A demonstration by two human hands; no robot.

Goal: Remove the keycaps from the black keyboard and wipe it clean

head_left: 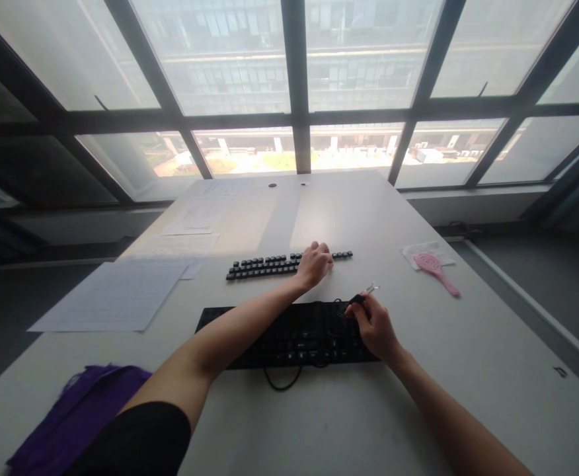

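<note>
A black keyboard (289,337) lies in front of me, part of it hidden under my left forearm. Beyond it, loose black keycaps (264,268) stand in rows on the table. My left hand (315,263) reaches across the keyboard to the right part of these rows. Its fingers are bent down among the keycaps, and whatever they pinch is hidden. Over the right end of the keyboard, my right hand (376,324) is closed around a keycap puller (357,299) with a black handle and thin metal wires pointing away from me.
A pink hairbrush (429,264) rests on a white tissue (448,256) to the right. Printed papers (115,294) spread along the left side. Purple cloth (86,410) lies near left. A small dark item (560,371) is by the right edge. Windows stand behind the white table (349,416).
</note>
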